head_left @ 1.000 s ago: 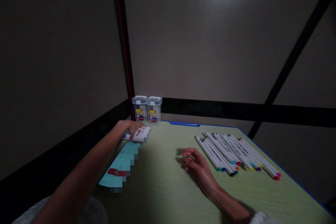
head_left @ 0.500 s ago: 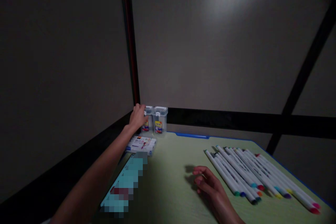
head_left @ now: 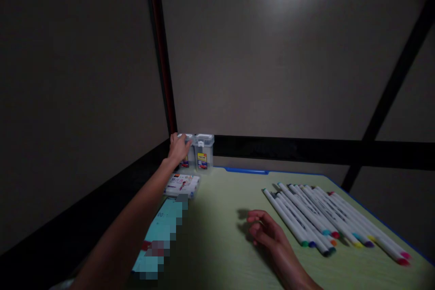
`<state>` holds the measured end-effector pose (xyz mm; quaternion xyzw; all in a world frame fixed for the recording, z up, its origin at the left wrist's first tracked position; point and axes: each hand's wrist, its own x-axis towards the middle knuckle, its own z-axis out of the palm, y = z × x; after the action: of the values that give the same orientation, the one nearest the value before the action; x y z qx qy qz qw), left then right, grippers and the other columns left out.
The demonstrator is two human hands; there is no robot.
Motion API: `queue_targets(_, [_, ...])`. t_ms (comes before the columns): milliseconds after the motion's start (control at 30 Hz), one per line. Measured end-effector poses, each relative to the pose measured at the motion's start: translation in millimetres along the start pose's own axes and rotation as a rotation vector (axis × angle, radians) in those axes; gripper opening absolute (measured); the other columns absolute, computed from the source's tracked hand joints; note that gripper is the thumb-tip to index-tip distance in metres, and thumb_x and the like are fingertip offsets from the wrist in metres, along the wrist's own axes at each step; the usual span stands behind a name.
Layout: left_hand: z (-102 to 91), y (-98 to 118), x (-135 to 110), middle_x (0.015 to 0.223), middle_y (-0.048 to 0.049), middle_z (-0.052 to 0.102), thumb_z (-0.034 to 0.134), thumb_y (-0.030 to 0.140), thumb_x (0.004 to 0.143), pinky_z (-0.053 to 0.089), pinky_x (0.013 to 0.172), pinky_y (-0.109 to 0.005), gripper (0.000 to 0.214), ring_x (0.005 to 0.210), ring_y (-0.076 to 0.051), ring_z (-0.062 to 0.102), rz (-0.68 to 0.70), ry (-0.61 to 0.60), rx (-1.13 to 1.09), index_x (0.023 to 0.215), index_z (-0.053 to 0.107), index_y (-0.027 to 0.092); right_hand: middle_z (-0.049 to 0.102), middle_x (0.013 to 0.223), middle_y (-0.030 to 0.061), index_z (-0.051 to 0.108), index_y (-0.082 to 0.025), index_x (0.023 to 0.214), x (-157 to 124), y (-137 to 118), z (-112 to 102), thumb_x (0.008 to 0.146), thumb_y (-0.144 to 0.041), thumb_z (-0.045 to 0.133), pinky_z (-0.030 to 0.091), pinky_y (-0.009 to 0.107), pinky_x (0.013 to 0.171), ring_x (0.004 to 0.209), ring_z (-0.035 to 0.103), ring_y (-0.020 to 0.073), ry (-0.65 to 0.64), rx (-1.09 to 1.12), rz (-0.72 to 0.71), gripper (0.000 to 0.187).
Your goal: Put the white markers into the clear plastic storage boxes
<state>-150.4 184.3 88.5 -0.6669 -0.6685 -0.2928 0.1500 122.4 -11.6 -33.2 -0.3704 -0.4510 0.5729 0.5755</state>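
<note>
At the table's far left corner stand two clear plastic boxes with lids, side by side. My left hand (head_left: 179,148) reaches out to the left plastic box (head_left: 187,163), its fingers over the lid's left side and its thumb near the front; part of that box is hidden behind the hand. The right plastic box (head_left: 204,156), with a yellow and blue label, is untouched. My right hand (head_left: 270,233) hovers over the table, fingers loosely curled and apart, holding nothing. Just right of it lie several white markers (head_left: 306,213) with coloured ends.
A flat pack of pens (head_left: 183,185) lies in front of the boxes. Nearer to me, a phone (head_left: 166,222) with a lit, partly blurred screen lies under my left forearm. The pale green table (head_left: 224,217) has a blue edge, and dark-framed walls (head_left: 272,77) rise behind it.
My left hand has shifted slightly right over the left box's lid, closer onto it. The whole view has moved a little. My right hand keeps its loose curl, and the markers lie as before.
</note>
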Motion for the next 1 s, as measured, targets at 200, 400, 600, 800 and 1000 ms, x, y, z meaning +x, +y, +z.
queue_targets(200, [-4.4, 5.0, -0.9, 0.113, -0.0146, 0.044, 0.038, 0.045, 0.08, 0.036, 0.092, -0.037, 0.043, 0.111, -0.027, 0.041, -0.032, 0.031, -0.006, 0.107, 0.052, 0.015, 0.053, 0.072, 0.0, 0.058, -0.021, 0.086, -5.6, -8.7, 5.1, 0.06, -0.025, 0.066, 0.035, 0.025, 0.053, 0.058, 0.044, 0.0117, -0.002, 0.007, 0.031, 0.027])
queue_targets(400, [-4.5, 5.7, 0.6, 0.11, -0.0204, 0.048, 0.04, 0.052, 0.075, 0.035, 0.088, -0.044, 0.058, 0.109, -0.035, 0.041, -0.136, 0.027, -0.006, 0.113, 0.05, 0.009, 0.055, 0.076, 0.0009, 0.058, -0.021, 0.084, -3.7, -6.2, 3.8, 0.058, -0.024, 0.067, 0.036, 0.026, 0.054, 0.061, 0.047, 0.0132, 0.016, 0.003, 0.017, 0.028])
queue_targets(600, [-3.6, 5.1, -0.1, 0.109, -0.0181, 0.048, 0.039, 0.056, 0.074, 0.039, 0.085, -0.042, 0.063, 0.1, -0.033, 0.05, -0.179, -0.006, -0.051, 0.118, 0.048, 0.012, 0.055, 0.078, 0.001, 0.059, -0.021, 0.084, -3.1, -6.4, 3.2, 0.059, -0.024, 0.066, 0.036, 0.026, 0.054, 0.061, 0.047, 0.0131, 0.007, -0.013, 0.006, 0.026])
queue_targets(800, [-8.9, 6.6, -11.5, 0.114, -0.0176, 0.042, 0.038, 0.058, 0.074, 0.04, 0.086, -0.039, 0.065, 0.1, -0.033, 0.052, -0.188, -0.004, -0.094, 0.121, 0.044, 0.013, 0.054, 0.079, 0.0004, 0.058, -0.022, 0.086, -3.7, -5.5, 2.2, 0.061, -0.023, 0.065, 0.036, 0.026, 0.056, 0.062, 0.046, 0.0123, -0.009, -0.023, 0.015, 0.025])
queue_targets(1000, [-22.2, 12.1, -19.8, 0.12, -0.0159, 0.036, 0.038, 0.055, 0.077, 0.036, 0.091, -0.039, 0.061, 0.106, -0.032, 0.047, -0.171, 0.122, -0.142, 0.123, 0.041, 0.015, 0.055, 0.081, 0.0004, 0.057, -0.021, 0.085, -4.9, -7.9, 3.7, 0.061, -0.022, 0.065, 0.037, 0.027, 0.057, 0.063, 0.047, 0.0123, 0.008, -0.014, 0.028, 0.025])
